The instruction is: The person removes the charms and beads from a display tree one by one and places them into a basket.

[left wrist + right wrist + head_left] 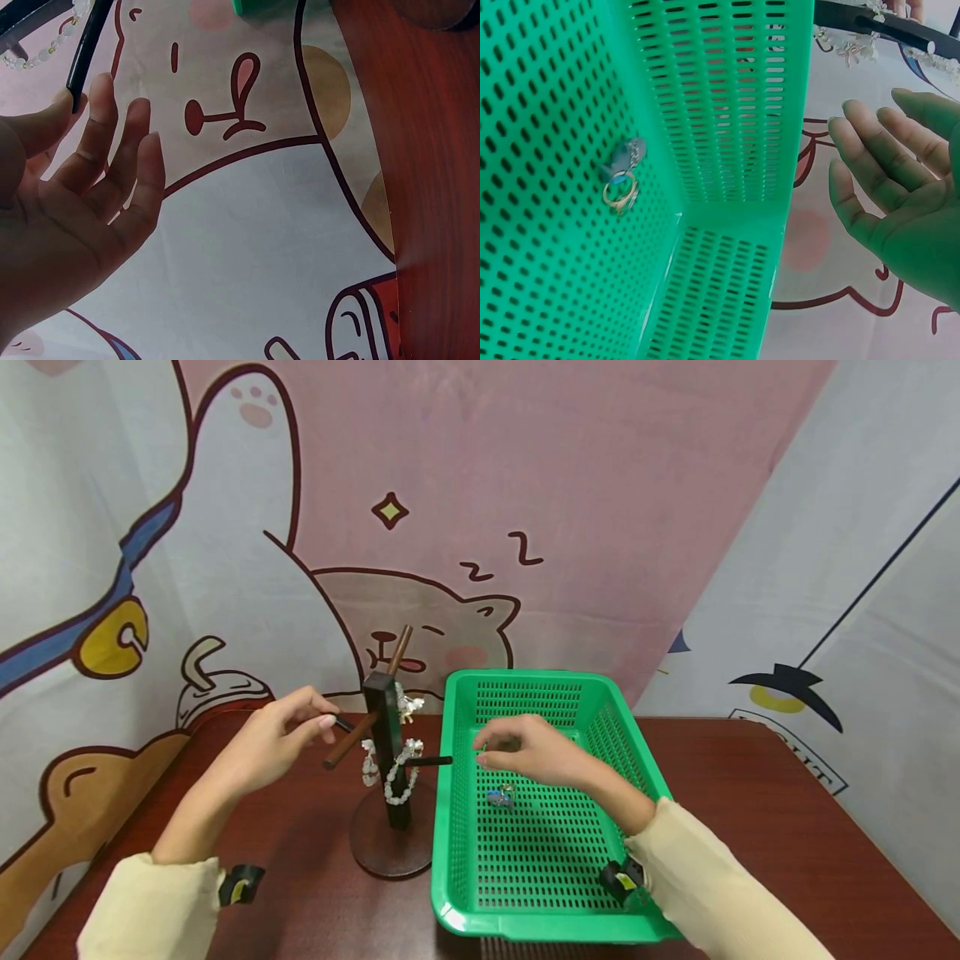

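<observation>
A dark wooden jewelry stand (387,727) with a round base and several pegs stands upright left of the middle. My left hand (273,743) pinches the tip of its black left peg (87,56) between thumb and forefinger, the other fingers spread. A clear beaded bracelet (389,790) hangs from the right peg, and more pale beaded jewelry (408,703) hangs behind the post. Over the green basket (555,927), my right hand (540,752) hovers with loosely bent fingers and nothing in it. A keychain (500,797) with a blue-grey charm and gold ring lies on the basket floor.
The basket stands close to the stand's right side on a dark red-brown table (750,827). A cartoon-printed cloth (600,527) hangs along the table's back and sides. The stand's brown pegs (348,743) stick out toward the front and back.
</observation>
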